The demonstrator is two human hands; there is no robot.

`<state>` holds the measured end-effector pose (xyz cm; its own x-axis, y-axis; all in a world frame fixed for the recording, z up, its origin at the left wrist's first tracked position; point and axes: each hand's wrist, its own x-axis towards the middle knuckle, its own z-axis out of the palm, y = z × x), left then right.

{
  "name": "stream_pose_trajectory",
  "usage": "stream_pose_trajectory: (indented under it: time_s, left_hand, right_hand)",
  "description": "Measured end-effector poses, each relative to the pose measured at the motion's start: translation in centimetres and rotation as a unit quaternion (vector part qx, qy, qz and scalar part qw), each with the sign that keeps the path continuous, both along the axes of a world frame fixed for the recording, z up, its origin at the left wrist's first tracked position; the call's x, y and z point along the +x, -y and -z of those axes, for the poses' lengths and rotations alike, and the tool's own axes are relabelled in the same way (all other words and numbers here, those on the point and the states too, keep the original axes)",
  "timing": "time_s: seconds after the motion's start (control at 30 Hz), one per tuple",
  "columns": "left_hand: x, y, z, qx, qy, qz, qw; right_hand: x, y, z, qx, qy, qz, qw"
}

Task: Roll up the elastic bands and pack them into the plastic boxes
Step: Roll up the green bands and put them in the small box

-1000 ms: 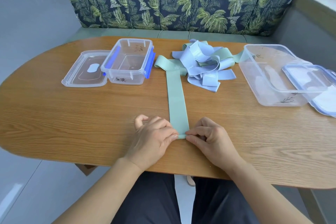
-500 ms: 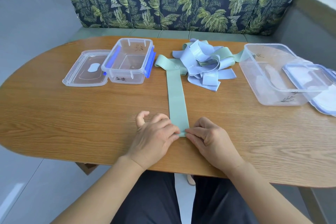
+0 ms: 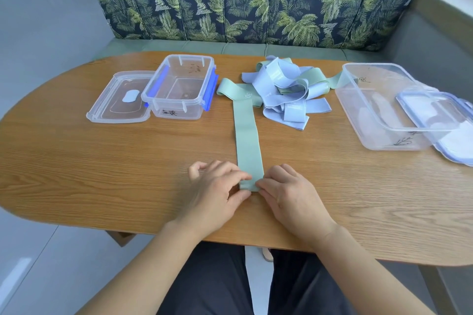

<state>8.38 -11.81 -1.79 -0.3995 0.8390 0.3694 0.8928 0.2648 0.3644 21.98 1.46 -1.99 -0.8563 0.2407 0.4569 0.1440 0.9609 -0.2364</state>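
Two clear plastic boxes stand open on the wooden counter (image 3: 76,174), one toward each end. At the far left we see a flat lid (image 3: 120,100) lying on the wood, touching the left wall of the small box (image 3: 179,89), which carries blue clips on its two sides. Nearer to the person, the left hand (image 3: 215,192) rests on the counter with its fingers (image 3: 238,175) curled; the fingertips lie on top of the near end of the green band (image 3: 247,135) and the thumb comes from below, so this hand pinches the band's end. The green band itself lies flat in the middle of the counter and runs straight away from the person; its far end bends to the left, just beside the small box, and bears a printed "30". On the other side the right hand (image 3: 291,194) also has curled fingers (image 3: 268,183), and their tips grip the right corner of the same near end, which looks folded over a little; its thumb is hidden from us. Behind, to the right of the strip, we find a loose pile of bands (image 3: 284,92), pale blue and green, tangled together. Farther right stands the large box (image 3: 378,110), and the large lid (image 3: 440,120) lies at the counter's right end, overlapping the right rim of that box.
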Motion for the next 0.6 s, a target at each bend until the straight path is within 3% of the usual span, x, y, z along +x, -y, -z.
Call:
stream_pose_trajectory:
  time_s: [0.13,0.37,0.6]
  left_hand:
    - [0.30,-0.06,0.18,0.003,0.056,0.008,0.998]
    - [0.31,-0.20,0.35,-0.005,0.021,0.009,1.000]
    - [0.59,-0.43,0.37,0.003,0.042,-0.023,0.999]
  right_hand:
    - [-0.10,-0.12,-0.20,-0.008,0.010,0.001,1.000]
    - [-0.15,-0.01,-0.44,-0.027,0.028,0.002,0.999]
    - [-0.41,-0.23,-0.77,-0.051,0.064,0.000,0.997]
